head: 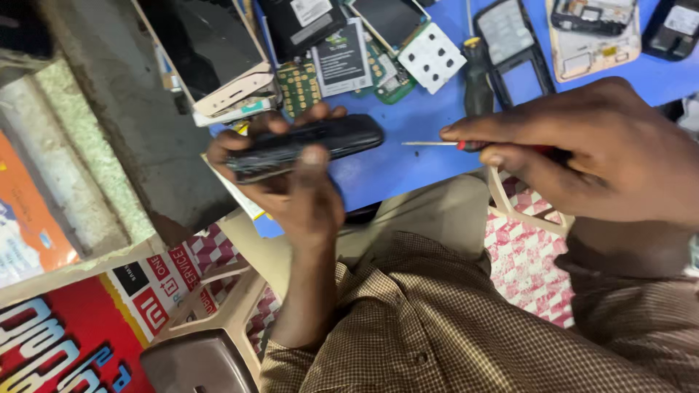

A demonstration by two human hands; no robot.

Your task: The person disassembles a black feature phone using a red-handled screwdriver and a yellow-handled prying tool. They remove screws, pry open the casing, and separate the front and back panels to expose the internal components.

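Left fingers clamp black phone | right fingers pinch screwdriver beside it

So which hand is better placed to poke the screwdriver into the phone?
The right hand. It already pinches the thin red-handled metal screwdriver, whose tip points toward the dark oblong phone body. The left hand is full, gripping that phone.

A phone repair shop, by the look of it: beyond the fingers a blue surface is strewn with circuit boards, a battery, a keypad and phone frames, with a screwdriver in hand.
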